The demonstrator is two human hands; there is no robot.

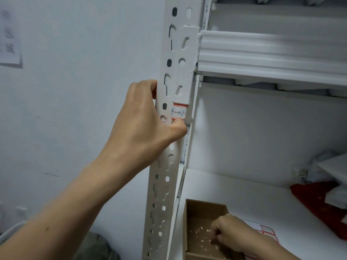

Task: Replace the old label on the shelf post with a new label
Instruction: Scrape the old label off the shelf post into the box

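A white perforated shelf post [165, 175] runs up the middle of the view. Just below a beam bracket it carries a red-bordered label [178, 112] with blue handwriting. My left hand [144, 121] grips the post, fingers wrapped behind its left edge and thumb pressing the label's lower edge. My right hand [228, 234] hovers with curled fingers over an open cardboard box [187, 218] on the shelf board; small paper scraps lie in the box. I cannot tell whether it holds a scrap. A sheet of blank red-bordered labels [266, 231] lies behind that hand.
A white shelf beam [272, 53] crosses above at the right. White packages and a red bag [323, 199] sit at the shelf's right end. A paper notice [9, 38] hangs on the wall at left. A dark green object [97, 246] lies on the floor below.
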